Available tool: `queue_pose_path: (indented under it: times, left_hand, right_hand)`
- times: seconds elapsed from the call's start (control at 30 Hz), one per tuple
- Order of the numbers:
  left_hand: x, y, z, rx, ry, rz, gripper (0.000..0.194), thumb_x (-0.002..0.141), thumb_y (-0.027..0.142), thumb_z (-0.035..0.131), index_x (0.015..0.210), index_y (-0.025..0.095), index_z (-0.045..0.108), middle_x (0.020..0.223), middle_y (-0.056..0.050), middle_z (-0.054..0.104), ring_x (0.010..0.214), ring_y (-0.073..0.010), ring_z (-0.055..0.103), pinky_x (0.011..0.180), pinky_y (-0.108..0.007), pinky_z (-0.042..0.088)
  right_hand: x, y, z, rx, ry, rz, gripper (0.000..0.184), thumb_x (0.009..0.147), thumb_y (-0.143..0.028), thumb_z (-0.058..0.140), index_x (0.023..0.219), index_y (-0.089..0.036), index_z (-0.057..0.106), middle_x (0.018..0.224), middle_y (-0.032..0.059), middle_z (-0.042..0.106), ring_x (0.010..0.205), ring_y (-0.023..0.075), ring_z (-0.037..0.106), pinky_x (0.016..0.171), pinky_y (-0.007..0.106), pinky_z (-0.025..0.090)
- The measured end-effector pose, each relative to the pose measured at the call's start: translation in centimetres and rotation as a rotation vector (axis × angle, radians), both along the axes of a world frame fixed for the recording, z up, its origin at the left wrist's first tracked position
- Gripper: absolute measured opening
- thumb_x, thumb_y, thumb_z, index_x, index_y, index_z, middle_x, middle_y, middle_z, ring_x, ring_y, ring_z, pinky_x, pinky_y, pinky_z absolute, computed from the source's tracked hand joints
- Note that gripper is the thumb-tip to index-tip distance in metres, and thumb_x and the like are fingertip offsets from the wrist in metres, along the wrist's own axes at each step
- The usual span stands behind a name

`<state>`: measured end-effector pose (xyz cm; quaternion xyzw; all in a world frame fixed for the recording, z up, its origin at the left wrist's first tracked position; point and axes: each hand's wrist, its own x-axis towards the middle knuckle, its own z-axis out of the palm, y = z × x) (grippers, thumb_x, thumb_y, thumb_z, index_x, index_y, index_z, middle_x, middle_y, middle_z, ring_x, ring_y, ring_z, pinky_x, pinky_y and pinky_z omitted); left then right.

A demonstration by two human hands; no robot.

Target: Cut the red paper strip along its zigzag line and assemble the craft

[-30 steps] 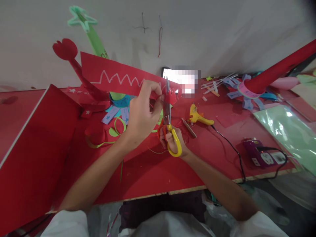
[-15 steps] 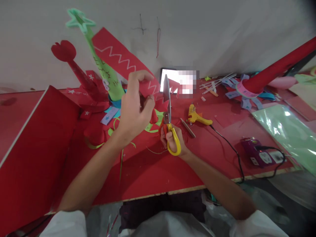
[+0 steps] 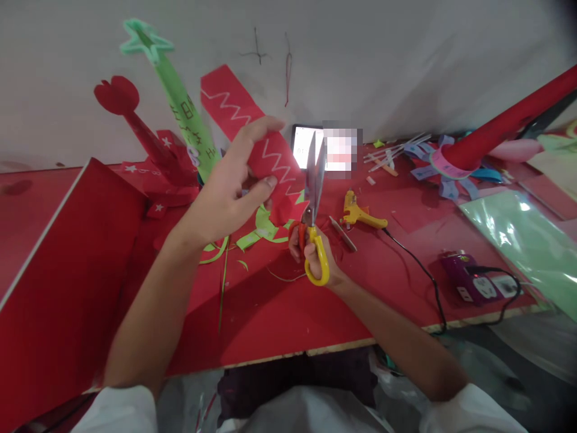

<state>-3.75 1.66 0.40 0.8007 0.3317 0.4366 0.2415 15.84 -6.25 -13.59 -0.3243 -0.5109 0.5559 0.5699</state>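
My left hand point(image 3: 241, 171) pinches a strip of red paper point(image 3: 274, 157) between thumb and fingers. A pale zigzag line runs along the strip, and its lower end is cut into points. In my right hand point(image 3: 318, 252) are scissors point(image 3: 316, 216) with one yellow and one red-orange handle loop. Their blades point up and stand slightly apart, close beside the strip's lower right end. Behind the left hand rises a green paper cone point(image 3: 183, 114) topped by a pale green star point(image 3: 143, 41). Green paper scraps point(image 3: 264, 227) lie below the strip.
A yellow glue gun point(image 3: 363, 216) with a black cord lies to the right, near a purple power socket point(image 3: 473, 282). A bright tablet point(image 3: 306, 144) leans at the wall. A red board point(image 3: 76, 270) stands at left; a red cone point(image 3: 509, 120) leans at right.
My left hand has moved left and slightly down, turning the red strip more upright. The scissor blades have parted a little, and the strip has come away from between them.
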Motion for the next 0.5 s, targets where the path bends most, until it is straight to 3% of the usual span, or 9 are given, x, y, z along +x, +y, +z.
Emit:
queue_pose_path:
  times: [0.13, 0.23, 0.3, 0.4, 0.5]
  left_hand:
    - [0.6, -0.3, 0.7, -0.038, 0.043, 0.068, 0.058, 0.099, 0.043, 0.074, 0.154, 0.036, 0.055, 0.157, -0.009, 0.060, 0.079, -0.0164, 0.065, 0.065, -0.036, 0.060]
    - [0.7, -0.3, 1.0, 0.053, 0.078, 0.101, 0.049, 0.103, 0.033, 0.062, 0.152, 0.033, 0.056, 0.156, -0.008, 0.060, 0.089, -0.0195, 0.070, 0.076, -0.039, 0.064]
    - [0.4, -0.2, 1.0, 0.112, 0.085, 0.090, 0.047, 0.105, 0.028, 0.057, 0.153, 0.029, 0.055, 0.159, -0.010, 0.059, 0.108, -0.0237, 0.072, 0.088, -0.041, 0.065]
    - [0.1, -0.1, 1.2, 0.142, 0.089, 0.090, 0.053, 0.107, 0.021, 0.054, 0.159, 0.032, 0.050, 0.170, -0.008, 0.049, 0.150, -0.0311, 0.055, 0.111, -0.046, 0.060]
    - [-0.2, -0.3, 1.7, 0.121, 0.078, 0.173, 0.071, 0.104, 0.012, 0.057, 0.166, 0.040, 0.038, 0.181, 0.000, 0.032, 0.171, -0.0253, 0.026, 0.120, -0.042, 0.056]
  right_hand:
    - [0.3, 0.2, -0.6, -0.007, 0.038, -0.043, 0.068, 0.075, -0.087, 0.079, 0.088, -0.025, 0.054, 0.072, -0.0053, 0.047, 0.055, 0.0089, 0.040, 0.047, 0.026, 0.033]
    - [0.3, 0.3, -1.0, 0.005, 0.056, -0.040, 0.063, 0.082, -0.083, 0.077, 0.090, -0.024, 0.056, 0.070, -0.0064, 0.048, 0.051, 0.0070, 0.039, 0.046, 0.025, 0.031]
    - [0.2, 0.3, -1.3, 0.007, 0.051, -0.039, 0.061, 0.085, -0.082, 0.076, 0.091, -0.024, 0.056, 0.071, -0.0061, 0.050, 0.051, 0.0069, 0.039, 0.046, 0.024, 0.031]
    - [0.3, 0.3, -1.7, -0.015, 0.028, -0.038, 0.064, 0.083, -0.085, 0.074, 0.091, -0.024, 0.056, 0.071, -0.0068, 0.048, 0.051, 0.0068, 0.037, 0.045, 0.024, 0.030]
    - [0.3, 0.4, -1.9, -0.036, -0.002, 0.039, 0.067, 0.082, -0.088, 0.072, 0.092, -0.024, 0.056, 0.071, -0.0070, 0.046, 0.052, 0.0071, 0.036, 0.045, 0.024, 0.030]
